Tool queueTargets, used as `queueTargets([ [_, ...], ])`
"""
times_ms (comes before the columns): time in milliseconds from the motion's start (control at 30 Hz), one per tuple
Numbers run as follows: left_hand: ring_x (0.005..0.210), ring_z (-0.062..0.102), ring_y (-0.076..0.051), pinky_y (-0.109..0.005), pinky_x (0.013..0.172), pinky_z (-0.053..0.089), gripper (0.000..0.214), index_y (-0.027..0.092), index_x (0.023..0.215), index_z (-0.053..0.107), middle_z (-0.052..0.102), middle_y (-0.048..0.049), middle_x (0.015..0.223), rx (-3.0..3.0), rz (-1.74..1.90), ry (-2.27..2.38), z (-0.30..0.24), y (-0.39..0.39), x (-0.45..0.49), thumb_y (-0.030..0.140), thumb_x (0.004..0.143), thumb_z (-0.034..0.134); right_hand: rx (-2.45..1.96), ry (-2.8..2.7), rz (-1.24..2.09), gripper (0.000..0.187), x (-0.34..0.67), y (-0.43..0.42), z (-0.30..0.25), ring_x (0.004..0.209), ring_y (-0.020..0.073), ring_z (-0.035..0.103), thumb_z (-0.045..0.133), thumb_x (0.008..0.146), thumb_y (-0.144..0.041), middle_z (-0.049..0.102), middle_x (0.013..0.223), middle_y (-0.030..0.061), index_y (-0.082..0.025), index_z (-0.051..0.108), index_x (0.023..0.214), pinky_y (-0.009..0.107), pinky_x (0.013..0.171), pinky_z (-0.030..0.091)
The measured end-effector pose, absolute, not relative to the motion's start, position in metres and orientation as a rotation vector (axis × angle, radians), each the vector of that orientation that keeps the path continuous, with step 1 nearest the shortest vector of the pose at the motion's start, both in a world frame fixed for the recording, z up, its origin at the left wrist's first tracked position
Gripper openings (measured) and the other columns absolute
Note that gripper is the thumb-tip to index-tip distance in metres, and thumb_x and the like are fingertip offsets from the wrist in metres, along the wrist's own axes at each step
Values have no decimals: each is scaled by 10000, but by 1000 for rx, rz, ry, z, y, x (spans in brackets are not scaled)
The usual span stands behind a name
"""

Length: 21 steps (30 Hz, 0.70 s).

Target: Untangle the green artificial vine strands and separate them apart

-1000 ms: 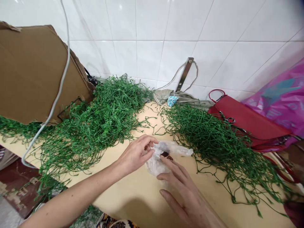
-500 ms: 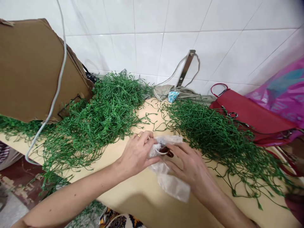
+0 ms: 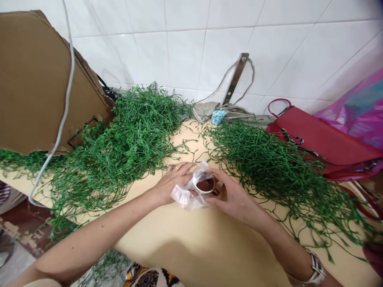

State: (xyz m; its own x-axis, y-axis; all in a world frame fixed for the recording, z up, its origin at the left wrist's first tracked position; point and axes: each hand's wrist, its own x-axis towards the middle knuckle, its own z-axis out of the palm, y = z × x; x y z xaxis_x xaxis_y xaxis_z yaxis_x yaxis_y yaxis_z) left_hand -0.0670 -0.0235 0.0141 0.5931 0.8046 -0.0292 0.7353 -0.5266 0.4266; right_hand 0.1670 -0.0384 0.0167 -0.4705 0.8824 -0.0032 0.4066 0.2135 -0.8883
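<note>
Small cup [image 3: 206, 186], mouth up and tipped toward the wearer, handle pointing right, sits between the hands over a cream tabletop [image 3: 191, 239]. Left hand [image 3: 172, 184]: fingers closed on a clear plastic bag [image 3: 185, 196]. Right hand [image 3: 233, 195]: fingers curved narrowly around the cup.

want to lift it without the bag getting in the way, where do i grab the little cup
Grip the small cup by its outer wall from the right, where the right hand already is. The plastic bag bunches over its left side, and the open top faces up, so keep it upright.
</note>
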Motion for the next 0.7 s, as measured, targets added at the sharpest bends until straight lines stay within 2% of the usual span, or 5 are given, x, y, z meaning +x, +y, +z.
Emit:
queueTargets([
  [133, 1491, 292, -390, -634, 1096, 364, 614, 230, 1417, 537, 337, -185, 1620, 2431, 204, 1234, 15, -25, -68, 553, 901, 618, -1267, -2030, 1111, 666, 170, -33, 13, 1184, 275, 584, 763, 770, -329, 652, 1235, 103, -206, 567, 1394, 452, 1050, 462],
  [267, 1479, 323, -394, -616, 1097, 380, 835, 191, 1534, 367, 316, -244, 1610, 2362, 326, 1317, 15, -32, -66, 476, 834, 722, -1235, -2229, 978, 521, 170, -28, 10, 1206, 292, 523, 764, 806, -403, 641, 1293, 86, -252, 659, 1294, 488, 1062, 421],
  [333, 1481, 318, -407, -619, 1091, 384, 892, 191, 1541, 358, 327, -249, 1603, 2357, 316, 1330, 14, -32, -64, 437, 791, 771, -1232, -2337, 858, 489, 168, -27, 10, 1211, 302, 502, 773, 800, -430, 592, 1369, 102, -254, 684, 1248, 514, 1066, 397],
  [533, 1523, 282, -379, -631, 1156, 295, 834, 192, 1533, 386, 388, -230, 1596, 2433, 156, 1239, 9, -24, -61, 381, 816, 768, -1268, -2431, 725, 515, 163, -27, 9, 1249, 326, 459, 749, 818, -447, 540, 1405, 125, -243, 652, 1281, 547, 1087, 365],
  [700, 1530, 299, -349, -630, 1197, 234, 785, 167, 1538, 363, 399, -235, 1591, 2425, 205, 1204, 6, -23, -60, 354, 866, 725, -1217, -2352, 731, 466, 165, -29, 7, 1304, 333, 448, 715, 850, -440, 583, 1372, 136, -226, 625, 1254, 567, 1106, 363],
])
